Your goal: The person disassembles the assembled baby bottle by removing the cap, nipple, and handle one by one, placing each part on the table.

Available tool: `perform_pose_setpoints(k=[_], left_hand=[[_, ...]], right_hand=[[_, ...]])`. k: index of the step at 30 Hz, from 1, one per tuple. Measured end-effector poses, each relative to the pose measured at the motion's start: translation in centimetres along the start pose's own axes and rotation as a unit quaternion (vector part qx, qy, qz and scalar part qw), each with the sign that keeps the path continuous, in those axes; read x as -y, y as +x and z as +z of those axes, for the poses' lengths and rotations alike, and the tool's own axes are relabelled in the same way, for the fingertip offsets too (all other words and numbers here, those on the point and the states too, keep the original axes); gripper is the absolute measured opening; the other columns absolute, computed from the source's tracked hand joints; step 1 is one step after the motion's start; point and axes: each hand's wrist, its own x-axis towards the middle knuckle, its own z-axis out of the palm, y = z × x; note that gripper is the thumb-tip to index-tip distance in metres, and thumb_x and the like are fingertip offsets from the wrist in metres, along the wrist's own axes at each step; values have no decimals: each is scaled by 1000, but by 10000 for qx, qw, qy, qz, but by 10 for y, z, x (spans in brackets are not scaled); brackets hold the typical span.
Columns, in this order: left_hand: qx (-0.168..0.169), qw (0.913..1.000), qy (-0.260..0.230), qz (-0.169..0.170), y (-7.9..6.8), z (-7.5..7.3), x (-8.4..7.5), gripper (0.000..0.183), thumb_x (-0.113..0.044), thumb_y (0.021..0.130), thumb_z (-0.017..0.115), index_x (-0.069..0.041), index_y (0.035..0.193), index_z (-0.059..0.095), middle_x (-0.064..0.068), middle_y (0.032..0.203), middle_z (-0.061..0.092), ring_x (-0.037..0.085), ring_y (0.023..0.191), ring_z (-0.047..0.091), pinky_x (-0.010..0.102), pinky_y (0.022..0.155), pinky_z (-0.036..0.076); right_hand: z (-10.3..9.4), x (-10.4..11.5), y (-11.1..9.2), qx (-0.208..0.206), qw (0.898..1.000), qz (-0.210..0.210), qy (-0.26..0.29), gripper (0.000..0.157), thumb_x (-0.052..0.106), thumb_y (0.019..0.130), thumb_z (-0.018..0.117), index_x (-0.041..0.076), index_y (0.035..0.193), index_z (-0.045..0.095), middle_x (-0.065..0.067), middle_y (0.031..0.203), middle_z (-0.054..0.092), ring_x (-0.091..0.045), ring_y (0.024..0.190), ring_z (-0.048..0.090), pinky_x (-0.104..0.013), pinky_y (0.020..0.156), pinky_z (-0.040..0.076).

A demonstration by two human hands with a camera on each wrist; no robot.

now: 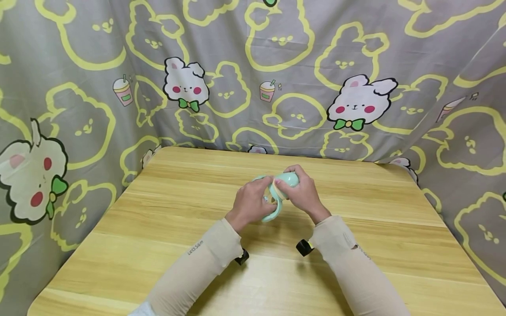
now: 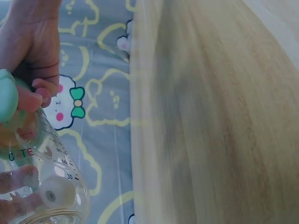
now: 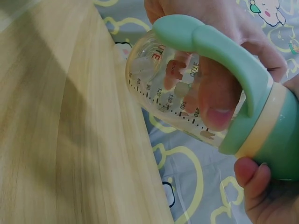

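A clear baby bottle (image 3: 163,88) with mint-green handles (image 3: 219,51), a cream ring and a mint cap (image 1: 291,179) is held above the wooden table (image 1: 166,228) near its middle. My left hand (image 1: 250,202) grips the clear body of the bottle (image 2: 46,182), its fingers showing through the plastic. My right hand (image 1: 301,192) is curled round the cap end (image 3: 280,140), thumb (image 3: 250,175) pressed below the cream ring. The bottle (image 1: 276,193) lies roughly sideways between both hands. It looks empty, with printed volume marks along its side.
A grey curtain (image 1: 276,74) printed with yellow and white bunnies hangs behind and to both sides of the table. Bare wood lies in front of and beside the hands. Both forearms wear beige sleeves (image 1: 197,267) with black wrist-camera mounts (image 1: 304,247).
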Motion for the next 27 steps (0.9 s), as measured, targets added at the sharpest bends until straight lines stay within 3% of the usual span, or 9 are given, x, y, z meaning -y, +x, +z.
perform_pose_setpoints(k=[5, 13, 19, 27], left_hand=[[-36, 10000, 5, 70, 2, -2, -1, 53, -25, 69, 80, -13, 117, 62, -4, 83, 64, 9, 58, 47, 26, 51, 42], [-24, 9999, -54, -99, -2, 0, -1, 55, -23, 68, 82, -14, 119, 63, -3, 80, 63, 9, 57, 47, 26, 50, 41], [-89, 9999, 63, 2, 0, 0, -1, 54, -25, 68, 82, -12, 117, 62, -4, 82, 63, 8, 56, 48, 24, 48, 41], [68, 10000, 5, -24, 2, -1, -2, 54, -24, 68, 82, -13, 117, 62, -4, 81, 63, 8, 55, 48, 24, 47, 40]], right_hand=[[-1, 0, 0, -102, 9999, -109, -27, 33, 27, 87, 70, 7, 109, 54, -17, 87, 56, -22, 65, 56, -33, 50, 50], [-1, 0, -2, 102, 9995, 261, -129, 39, 37, 88, 69, 10, 111, 52, -16, 87, 57, -24, 64, 58, -35, 51, 52], [-3, 0, -1, -40, 9990, 85, -435, 42, 40, 89, 68, 8, 111, 52, -15, 85, 58, -22, 62, 59, -33, 51, 52], [-4, 1, 0, -35, 9996, 274, -82, 40, 37, 86, 71, 10, 107, 52, -15, 86, 57, -25, 66, 57, -35, 51, 52]])
